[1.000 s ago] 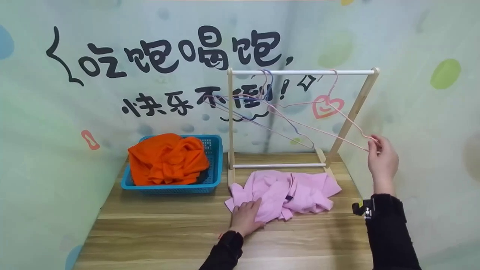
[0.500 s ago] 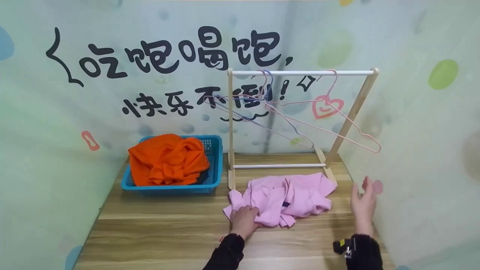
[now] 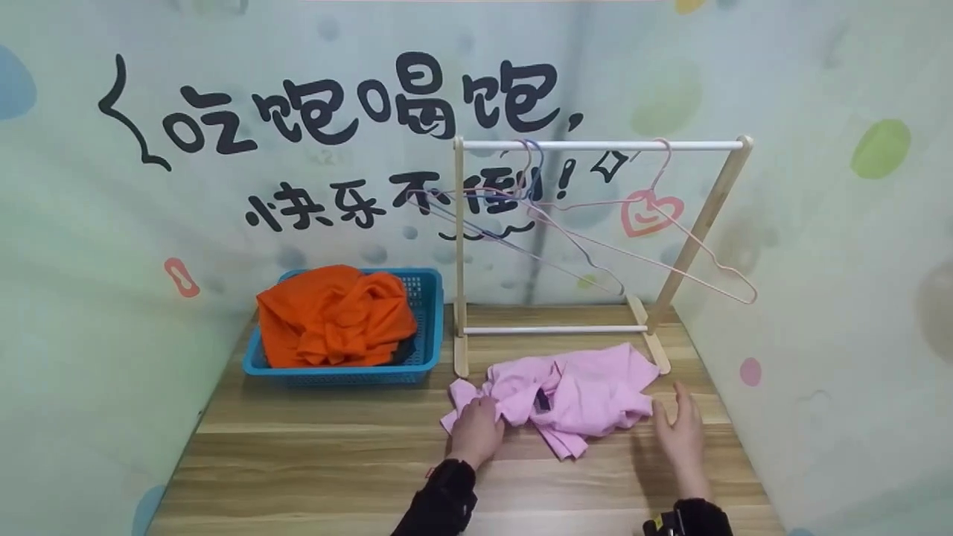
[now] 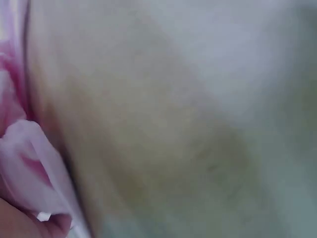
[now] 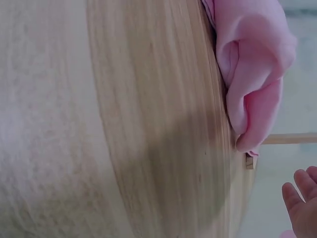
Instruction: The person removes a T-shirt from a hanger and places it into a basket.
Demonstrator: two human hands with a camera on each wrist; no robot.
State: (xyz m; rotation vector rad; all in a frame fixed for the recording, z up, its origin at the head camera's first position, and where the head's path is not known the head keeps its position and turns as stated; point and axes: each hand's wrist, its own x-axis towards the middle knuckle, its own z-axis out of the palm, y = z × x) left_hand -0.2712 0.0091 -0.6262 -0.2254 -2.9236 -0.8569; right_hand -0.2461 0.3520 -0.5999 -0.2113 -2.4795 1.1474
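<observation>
A crumpled pink garment (image 3: 595, 387) with a small dark patch near its middle lies on the table in front of the rack. My left hand (image 3: 478, 432) grips its left end with curled fingers. In the left wrist view, folds of the pink garment (image 4: 34, 163) bunch up close to the fingers at the lower left. Just off the garment's right end is my right hand (image 3: 681, 432), thumb and fingers spread and holding nothing. The right wrist view shows those fingers apart from the pink cloth (image 5: 257, 64).
A wooden rack (image 3: 459, 246) with a white top rail (image 3: 595, 145) stands behind the garment. Pink and blue hangers hang there, one pink hanger (image 3: 737, 286) jutting out right. On the left, a blue basket (image 3: 435, 327) holds orange cloth (image 3: 335, 313). Walls flank the wooden table (image 3: 313, 447).
My right hand has let go of the pink hanger and come down to the garment's right side. The left hand has curled into the garment's left end, and the cloth has shifted and bunched.
</observation>
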